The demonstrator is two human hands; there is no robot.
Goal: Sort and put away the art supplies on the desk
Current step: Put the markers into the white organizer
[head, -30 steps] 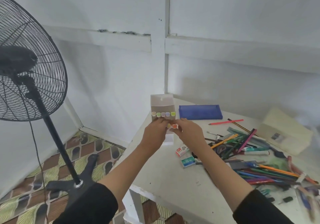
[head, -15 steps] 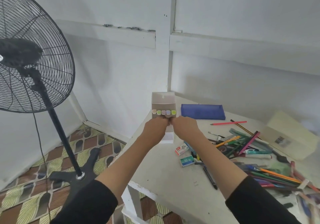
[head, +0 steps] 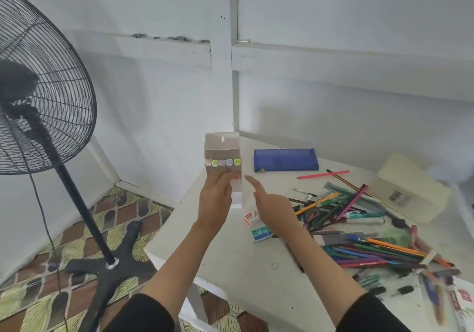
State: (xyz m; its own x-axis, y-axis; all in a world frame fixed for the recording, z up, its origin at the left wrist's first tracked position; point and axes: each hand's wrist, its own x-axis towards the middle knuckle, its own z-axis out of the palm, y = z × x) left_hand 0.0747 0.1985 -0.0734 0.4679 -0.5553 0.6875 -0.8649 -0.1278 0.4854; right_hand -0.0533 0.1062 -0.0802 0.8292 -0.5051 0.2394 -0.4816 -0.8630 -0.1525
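Holding the marker box up above the desk, near the 11 o'clock corner, with the left hand wrapped round the lower part and fingers curled onto the front. Five markers packed in a row inside, coloured ends showing. Right hand just at 4 o'clock of the box, not touching, holding nothing, fingers loose and one pointing out.

Best to keep the box straight up to stop any sliding out, fold the tall back flap down, then set it away from the mess.

Blue pencil case lying flat at 3 o'clock. Two little staple boxes at 5 o'clock, close by the right wrist. Big heap of pencils at 4 o'clock, easy to knock. Cream box just past it. Tall fan at 9 o'clock, down on the floor.
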